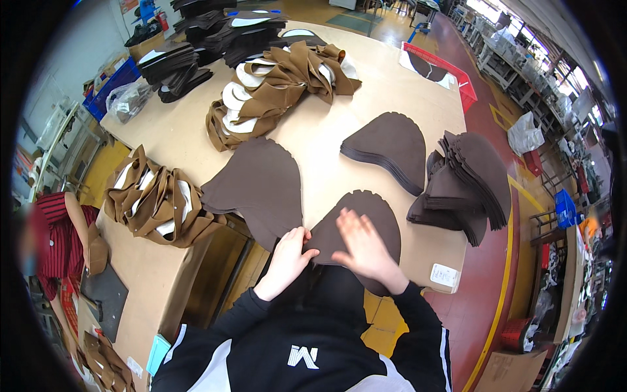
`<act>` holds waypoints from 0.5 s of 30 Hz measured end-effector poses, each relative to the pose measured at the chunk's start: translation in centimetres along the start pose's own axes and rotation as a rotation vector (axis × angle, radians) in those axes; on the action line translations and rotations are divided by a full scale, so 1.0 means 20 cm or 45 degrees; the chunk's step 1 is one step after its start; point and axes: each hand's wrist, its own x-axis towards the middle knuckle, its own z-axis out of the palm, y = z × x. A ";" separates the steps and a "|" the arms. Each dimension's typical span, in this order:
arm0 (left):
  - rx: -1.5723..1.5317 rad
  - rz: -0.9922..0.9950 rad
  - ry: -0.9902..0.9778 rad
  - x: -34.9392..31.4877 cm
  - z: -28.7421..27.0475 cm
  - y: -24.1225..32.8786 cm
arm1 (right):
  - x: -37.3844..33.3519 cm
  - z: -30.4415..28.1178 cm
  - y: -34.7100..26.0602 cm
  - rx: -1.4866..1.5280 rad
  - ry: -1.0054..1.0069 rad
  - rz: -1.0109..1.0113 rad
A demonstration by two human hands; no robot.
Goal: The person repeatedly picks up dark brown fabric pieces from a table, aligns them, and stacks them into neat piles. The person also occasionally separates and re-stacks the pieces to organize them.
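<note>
Right in front of me, at the table's near edge, lies a dark brown curved panel (pixel 373 219) with a notched rounded end. My left hand (pixel 287 258) is closed on its lower left edge, thumb and fingers together. Over the middle of that panel is my right hand (pixel 366 248), flat with fingers stretched out and a little blurred. Whether its palm touches the surface I cannot tell. To the left, another dark brown panel stack (pixel 258 179) lies with its lower pieces overhanging the table edge near my left hand.
A neat dark stack (pixel 388 144) and a fanned pile (pixel 467 186) lie on the right of the table (pixel 313 157). Brown pieces with white linings (pixel 160 202) are heaped left, more (pixel 281 85) behind. Black bundles (pixel 173 65), a red crate (pixel 467 91) and a person (pixel 62 228) at left.
</note>
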 end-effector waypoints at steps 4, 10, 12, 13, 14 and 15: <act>-0.215 -0.060 0.057 -0.01 0.04 -0.01 | -0.10 0.03 -0.21 0.211 -0.176 -0.266; -0.445 -0.053 0.356 0.06 -0.04 -0.04 | -0.09 -0.20 -0.12 0.968 -0.288 -0.413; -0.372 0.207 0.584 0.15 -0.19 -0.11 | -0.04 -0.34 -0.03 0.740 -0.008 -0.334; -0.259 0.255 0.692 0.20 -0.29 -0.14 | -0.01 -0.38 0.01 0.586 0.125 -0.256; -0.131 0.265 0.792 0.23 -0.39 -0.18 | 0.01 -0.39 0.06 0.564 0.198 -0.134; 0.000 0.279 0.844 0.27 -0.49 -0.25 | 0.03 -0.37 0.12 0.544 0.272 -0.019</act>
